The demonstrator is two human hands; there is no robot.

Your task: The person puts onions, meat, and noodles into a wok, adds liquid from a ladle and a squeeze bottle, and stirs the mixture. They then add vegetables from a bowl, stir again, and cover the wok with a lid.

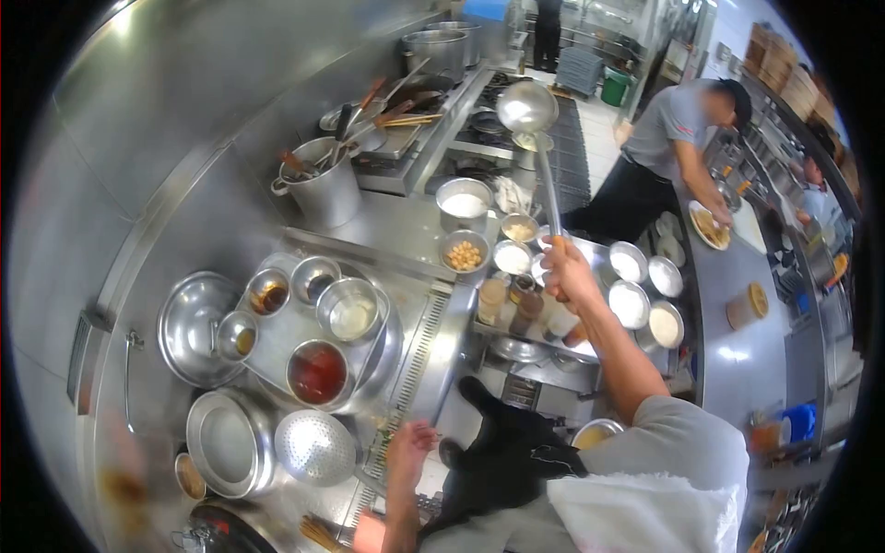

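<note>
My right hand (569,271) is closed round the handle of a long metal ladle (526,108), whose round bowl is raised at the far end. Below that hand stand metal bowls of white powder (630,304) and several seasoning jars (527,311). My left hand (414,446) hangs low near the counter edge, its fingers partly curled and blurred; whether anything is in them is unclear. The perforated strainer (315,448) lies to its left. Further up, a pot of red sauce (317,372) stands on a tray with other small pots.
At the right, a co-worker (674,129) leans over a counter with a plate of food (709,226). A tall utensil pot (318,182) stands at the back left. Burners (498,120) lie ahead, and a black wok (221,528) is at the lower left.
</note>
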